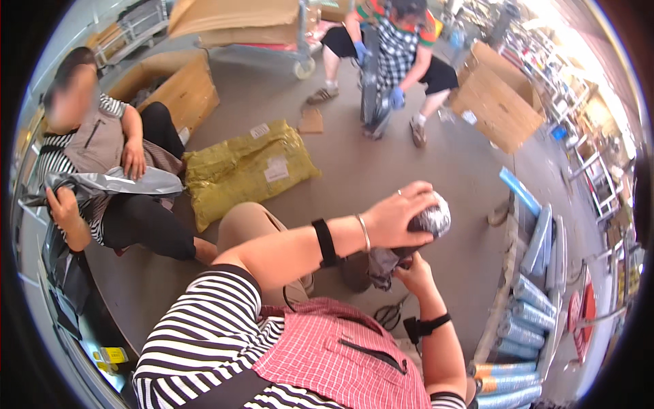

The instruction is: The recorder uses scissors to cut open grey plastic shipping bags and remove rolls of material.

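Between my hands is a long bundle with a rounded, shiny silver-and-black end (438, 217). My left hand (402, 217) is curled over that end from the left, thumb below and fingers on top. Below it, my right hand (414, 274) pinches the gathered edge of a dark plastic bag (383, 268) around the bundle's lower part. The bag's lower end is partly hidden by my arm and apron. Just beneath my hands lies a pair of black-handled scissors (390, 315).
A yellow woven sack (248, 170) lies ahead left. One co-worker (95, 143) at left holds a grey plastic bag; another (402, 61), wearing blue gloves, handles a dark bag. Cardboard boxes (496, 99) stand beyond. Several blue-wrapped rolls (528, 317) lie at right.
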Available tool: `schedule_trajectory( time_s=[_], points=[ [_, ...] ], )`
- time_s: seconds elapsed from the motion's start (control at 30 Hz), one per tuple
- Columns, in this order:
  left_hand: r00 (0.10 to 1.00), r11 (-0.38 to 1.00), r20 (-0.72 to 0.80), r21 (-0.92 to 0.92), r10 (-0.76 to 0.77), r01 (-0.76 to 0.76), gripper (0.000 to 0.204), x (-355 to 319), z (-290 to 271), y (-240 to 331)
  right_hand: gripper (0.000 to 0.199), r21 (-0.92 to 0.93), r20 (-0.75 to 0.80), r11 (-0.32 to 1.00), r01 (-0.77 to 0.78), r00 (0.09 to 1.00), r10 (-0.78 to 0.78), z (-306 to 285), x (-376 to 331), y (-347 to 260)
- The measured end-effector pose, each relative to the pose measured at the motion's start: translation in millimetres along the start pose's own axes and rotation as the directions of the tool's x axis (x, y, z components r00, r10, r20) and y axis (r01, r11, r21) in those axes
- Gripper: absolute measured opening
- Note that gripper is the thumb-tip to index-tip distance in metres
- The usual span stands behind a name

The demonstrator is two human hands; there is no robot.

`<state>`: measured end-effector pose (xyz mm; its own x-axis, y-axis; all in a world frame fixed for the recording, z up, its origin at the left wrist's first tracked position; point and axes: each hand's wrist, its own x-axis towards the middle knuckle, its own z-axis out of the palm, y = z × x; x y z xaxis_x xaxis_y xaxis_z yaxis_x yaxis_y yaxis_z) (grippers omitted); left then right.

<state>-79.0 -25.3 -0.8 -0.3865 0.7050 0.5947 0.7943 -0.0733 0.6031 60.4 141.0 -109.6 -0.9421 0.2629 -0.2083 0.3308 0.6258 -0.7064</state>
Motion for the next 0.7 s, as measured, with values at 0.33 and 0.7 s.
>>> schedule_trajectory(
  time_s=[0.33, 0.7],
  points=[
    [0.954, 0.926, 0.056, 0.263, -0.293, 0.269, 0.078, 31, -16, -19, 0.022, -0.461, 0.277, 0.887, 0.036, 0.955, 0.106, -54, -49, 22],
    [0.969, 0.967, -0.111, 0.105, -0.221, 0.233, 0.082, 28, 5, -32, 0.027, -0.202, 0.151, 0.976, 0.076, 0.988, -0.045, -57, -41, 20]
  ],
)
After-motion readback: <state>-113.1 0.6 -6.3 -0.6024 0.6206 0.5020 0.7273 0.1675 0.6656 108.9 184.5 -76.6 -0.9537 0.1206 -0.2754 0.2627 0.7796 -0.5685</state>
